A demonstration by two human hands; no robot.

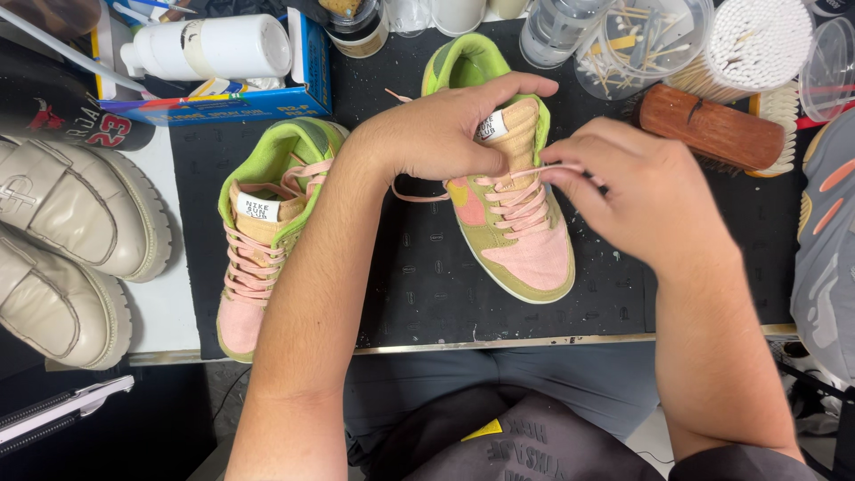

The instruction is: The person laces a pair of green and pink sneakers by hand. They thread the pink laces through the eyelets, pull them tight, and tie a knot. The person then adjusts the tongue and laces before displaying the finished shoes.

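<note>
Your two hands work on one sneaker (512, 227) standing on the black mat (419, 285), near its middle, toe pointing at the near edge. Your left hand (441, 134) reaches across and wraps the sneaker's collar, thumb over the tongue, fingers curled shut on it. Your right hand (641, 191) sits just beside the sneaker's right side, fingertips pinched shut on the pink lace (534, 171), which runs taut from the eyelets.

A second sneaker (267, 236) of the same pair lies at the mat's left edge, laced, well apart from your hands. That makes two pink-and-green sneakers. Off the mat, on the table's left side, stand two beige shoes (76, 240), one behind the other. One grey shoe (824, 240) shows at the right edge.

A brown brush (712, 129) lies at the mat's far right corner. Beyond it stand two clear tubs: one (641, 40) holds loose cotton swabs, the other (757, 40) is packed with upright swabs. At the far left corner, an open blue box (240, 102) carries one white bottle (209, 46) lying on its side. Along the far edge stand several jars (361, 27); their contents you cannot tell.
</note>
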